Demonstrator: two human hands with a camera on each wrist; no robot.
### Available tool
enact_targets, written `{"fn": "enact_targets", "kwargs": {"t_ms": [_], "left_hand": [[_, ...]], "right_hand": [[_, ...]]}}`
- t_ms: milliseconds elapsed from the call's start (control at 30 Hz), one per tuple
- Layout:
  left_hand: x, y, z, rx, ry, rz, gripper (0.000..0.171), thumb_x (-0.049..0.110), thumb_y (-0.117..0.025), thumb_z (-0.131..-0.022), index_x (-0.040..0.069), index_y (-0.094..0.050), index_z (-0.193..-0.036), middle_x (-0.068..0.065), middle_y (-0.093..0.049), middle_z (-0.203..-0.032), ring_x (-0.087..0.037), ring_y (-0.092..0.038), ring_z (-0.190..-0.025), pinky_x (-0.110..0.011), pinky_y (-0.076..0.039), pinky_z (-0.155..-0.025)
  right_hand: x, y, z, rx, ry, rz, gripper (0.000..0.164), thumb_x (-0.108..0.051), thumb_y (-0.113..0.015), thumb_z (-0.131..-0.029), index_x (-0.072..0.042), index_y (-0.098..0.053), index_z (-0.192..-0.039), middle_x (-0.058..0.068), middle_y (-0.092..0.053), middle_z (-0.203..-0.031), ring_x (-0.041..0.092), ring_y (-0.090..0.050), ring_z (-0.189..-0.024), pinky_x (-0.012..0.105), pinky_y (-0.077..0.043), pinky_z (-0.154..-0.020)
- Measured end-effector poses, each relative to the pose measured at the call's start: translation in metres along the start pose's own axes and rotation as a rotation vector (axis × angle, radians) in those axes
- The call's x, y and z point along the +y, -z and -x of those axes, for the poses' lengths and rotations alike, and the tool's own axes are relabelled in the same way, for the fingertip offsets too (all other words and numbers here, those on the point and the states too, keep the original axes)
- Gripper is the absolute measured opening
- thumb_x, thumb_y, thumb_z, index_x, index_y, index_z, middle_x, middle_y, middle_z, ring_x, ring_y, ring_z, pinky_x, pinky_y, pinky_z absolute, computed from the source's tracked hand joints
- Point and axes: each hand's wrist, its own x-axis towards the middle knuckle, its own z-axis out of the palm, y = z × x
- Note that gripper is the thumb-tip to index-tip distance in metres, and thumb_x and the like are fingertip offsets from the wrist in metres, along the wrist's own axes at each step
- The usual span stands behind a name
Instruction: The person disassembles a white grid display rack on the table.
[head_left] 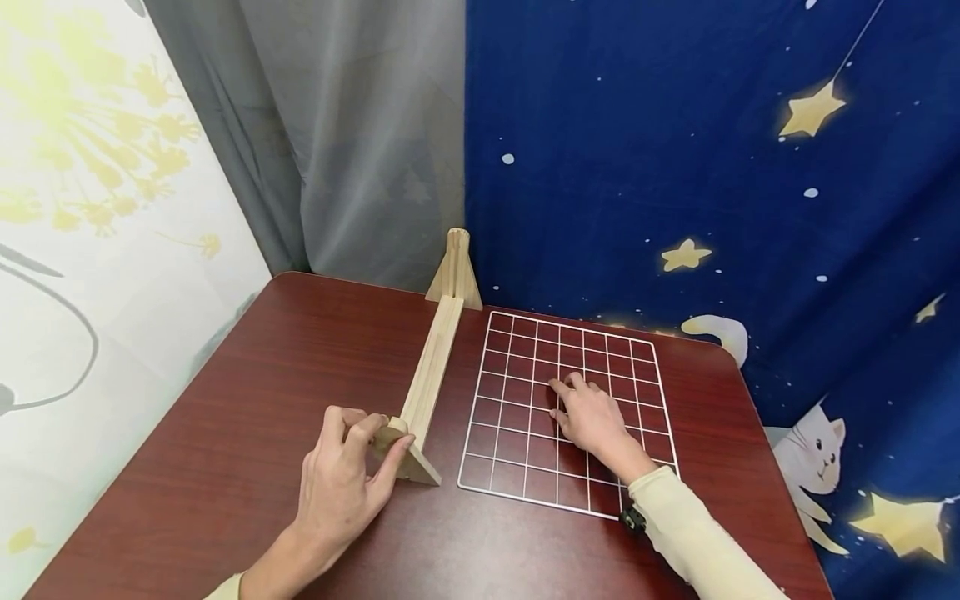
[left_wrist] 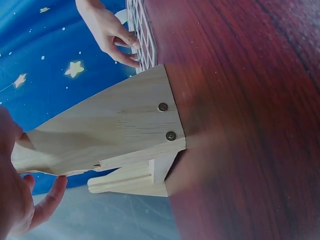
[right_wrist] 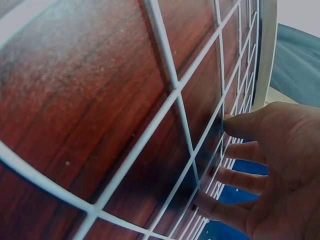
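Note:
A wooden stand (head_left: 433,367) lies along the table, its long bar joining two tapered end pieces. My left hand (head_left: 341,475) pinches the top of the near end piece (left_wrist: 100,120) between thumb and fingers; two dark screws (left_wrist: 162,107) show low on that piece in the left wrist view. To the right, a white wire grid panel (head_left: 557,504) lies flat. Over its middle is my right hand (head_left: 592,417), fingers spread and loosely bent. The right wrist view has its fingertips at the wires (right_wrist: 177,91); whether they press on them I cannot tell.
The dark red wooden table (head_left: 300,350) backs onto a grey curtain (head_left: 375,125) and a blue curtain (head_left: 585,208) with stars. The stand's far end piece (head_left: 455,271) is close to the table's back edge. A pale patterned curtain (head_left: 112,275) hangs at the left.

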Motion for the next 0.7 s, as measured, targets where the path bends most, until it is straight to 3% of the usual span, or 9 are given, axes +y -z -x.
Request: {"fn": "enact_targets", "kwargs": {"t_ms": [267,467,700], "left_hand": [[-0.004,-0.002,0.001,-0.02,-0.017,0.015,0.045,0.05,-0.063,-0.104,0.005,-0.065,-0.109,-0.016,-0.056,-0.098,-0.01,-0.049,-0.059,-0.028,-0.044,-0.042],[-0.008,-0.002,0.0,-0.054,-0.031,0.055,0.049,0.051,-0.061,-0.105,0.006,-0.05,-0.121,-0.022,-0.049,-0.111,-0.011,-0.055,-0.067,-0.021,-0.051,-0.052],[-0.02,0.001,-0.01,-0.073,-0.016,0.162,0.066,0.062,-0.06,-0.101,0.005,-0.043,-0.128,-0.026,-0.051,-0.128,-0.017,-0.062,-0.094,-0.022,-0.058,-0.061]], "right_hand": [[0.003,-0.001,0.003,0.015,0.006,0.004,0.054,-0.036,-0.078,-0.097,-0.018,-0.064,-0.146,0.01,-0.063,-0.134,0.032,-0.066,-0.098,0.044,-0.059,-0.064],[0.008,-0.002,0.006,0.036,0.018,-0.006,0.057,-0.042,-0.076,-0.098,-0.021,-0.061,-0.149,0.009,-0.063,-0.133,0.031,-0.068,-0.098,0.041,-0.057,-0.06],[0.021,0.001,0.017,0.058,0.005,-0.2,0.065,-0.047,-0.07,-0.101,-0.021,-0.051,-0.157,0.011,-0.058,-0.148,0.033,-0.072,-0.098,0.048,-0.06,-0.068]]}}
